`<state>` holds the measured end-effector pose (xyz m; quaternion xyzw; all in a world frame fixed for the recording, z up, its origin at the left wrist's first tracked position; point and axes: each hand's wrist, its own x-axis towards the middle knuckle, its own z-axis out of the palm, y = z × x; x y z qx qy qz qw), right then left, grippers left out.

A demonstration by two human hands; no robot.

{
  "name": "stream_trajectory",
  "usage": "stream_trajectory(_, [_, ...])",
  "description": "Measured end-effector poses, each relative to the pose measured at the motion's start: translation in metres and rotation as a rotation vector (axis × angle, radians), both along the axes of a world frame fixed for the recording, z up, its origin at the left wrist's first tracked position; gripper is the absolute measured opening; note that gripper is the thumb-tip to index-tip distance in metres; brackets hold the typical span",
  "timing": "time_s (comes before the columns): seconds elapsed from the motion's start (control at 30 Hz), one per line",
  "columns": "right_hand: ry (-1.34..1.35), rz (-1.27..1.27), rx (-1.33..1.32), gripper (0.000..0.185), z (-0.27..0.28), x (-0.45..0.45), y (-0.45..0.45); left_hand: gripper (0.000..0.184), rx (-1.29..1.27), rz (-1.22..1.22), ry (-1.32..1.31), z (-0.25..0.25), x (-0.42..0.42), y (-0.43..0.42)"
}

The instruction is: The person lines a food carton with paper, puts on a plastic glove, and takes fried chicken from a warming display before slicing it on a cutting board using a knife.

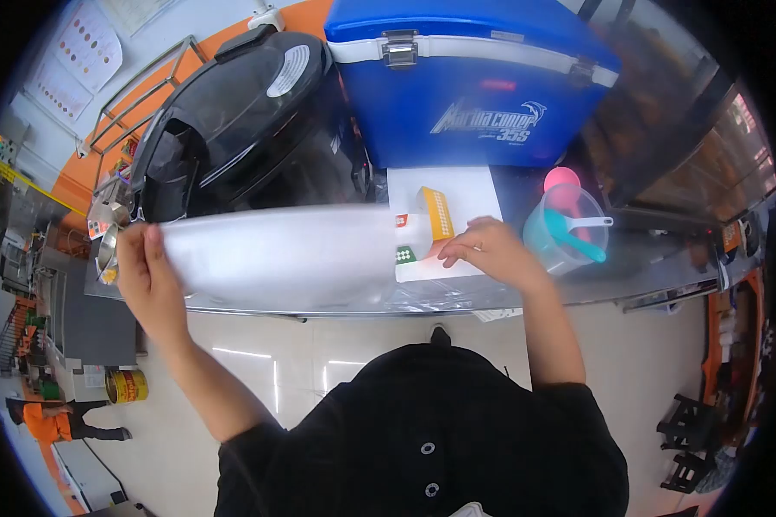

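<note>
My left hand [153,280] grips the left end of a blurred white sheet [284,257], thumb on top. The sheet stretches right across the counter, and its right end lies near some printed paper. My right hand [489,248] hovers over the printed paper piece [437,215], which has a yellow-orange strip, with red and green patches beside it. Its fingers are bent, the thumb and index finger near each other; whether they pinch anything is too unclear to see. Beneath lies a white paper [474,191] on the dark counter.
A blue cooler box [474,95] stands behind the papers, with a large black cooker [241,129] to its left. Right of my right hand sits a clear measuring jug [565,228] holding pink and teal scoops. A person in orange [47,420] is far left.
</note>
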<state>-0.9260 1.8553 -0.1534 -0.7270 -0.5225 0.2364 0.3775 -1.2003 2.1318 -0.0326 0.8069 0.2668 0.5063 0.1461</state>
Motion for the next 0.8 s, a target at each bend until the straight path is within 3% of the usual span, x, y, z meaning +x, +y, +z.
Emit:
stream_trajectory(0.07, [0.155, -0.049, -0.067, 0.024, -0.011, -0.001, 0.002, 0.016, -0.044, 0.083, 0.133, -0.006, -0.015, -0.001])
stream_trajectory(0.17, [0.070, 0.011, 0.278, 0.048, -0.004, -0.025, 0.019, 0.013, 0.036, -0.071, 0.441, -0.010, 0.001, -0.032])
stream_trajectory(0.27, [-0.259, 0.143, 0.294, 0.071, 0.018, -0.050, 0.046, 0.010, 0.152, -0.420, 0.575, -0.008, 0.036, -0.059])
stream_trajectory(0.37, [-0.650, -0.366, 0.008, 0.077, -0.028, -0.037, 0.064, 0.011, 0.228, -0.609, 0.605, -0.004, 0.069, -0.069])
stream_trajectory(0.43, [-0.381, -0.528, -0.281, 0.078, -0.049, -0.012, 0.063, 0.011, 0.210, -0.724, 0.606, -0.004, 0.088, -0.072])
stream_trajectory(0.53, [-0.150, -0.458, 0.000, 0.059, -0.122, 0.030, 0.046, 0.011, 0.109, -0.917, 0.633, -0.003, 0.117, -0.081])
stream_trajectory(0.67, [0.048, -0.473, 0.195, 0.051, -0.134, 0.039, 0.026, 0.014, -0.130, -1.304, 0.549, 0.014, 0.154, -0.103])
stream_trajectory(0.8, [0.129, -0.510, 0.201, 0.048, -0.201, 0.061, 0.015, 0.017, -0.291, -1.231, 0.653, 0.006, 0.220, -0.102])
